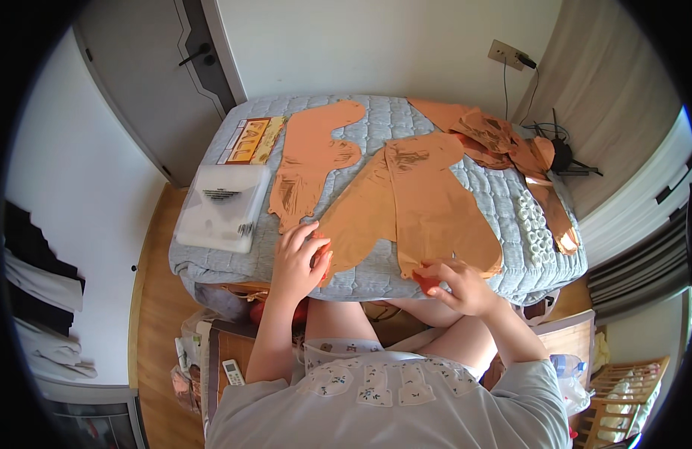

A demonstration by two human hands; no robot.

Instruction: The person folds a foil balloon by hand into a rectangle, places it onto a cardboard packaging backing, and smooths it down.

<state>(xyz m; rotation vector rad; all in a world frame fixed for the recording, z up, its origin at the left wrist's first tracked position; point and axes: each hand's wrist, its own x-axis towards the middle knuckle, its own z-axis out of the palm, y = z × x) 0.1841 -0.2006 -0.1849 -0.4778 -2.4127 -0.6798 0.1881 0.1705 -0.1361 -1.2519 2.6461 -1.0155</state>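
Observation:
A large flat copper-coloured foil balloon (443, 213) lies across the near middle of the quilted bed, with a paler, shinier part (361, 213) on its left. My left hand (297, 258) curls its fingers at the left near edge of this foil, where an orange-red bit shows between them. At the near edge, my right hand (462, 284) pinches a reddish corner of the foil between thumb and fingers. Another flat foil balloon (312, 153), with rounded lobes, lies farther back on the left; its lower end reaches close to my left hand.
The grey quilt (368, 112) carries a clear plastic case (218, 209), a printed card packet (252, 141), crumpled copper foil (488, 138) and rows of small white rings (535, 232). A black device (563, 156) with antennas stands at the right corner. A remote (233, 372) lies beside my left.

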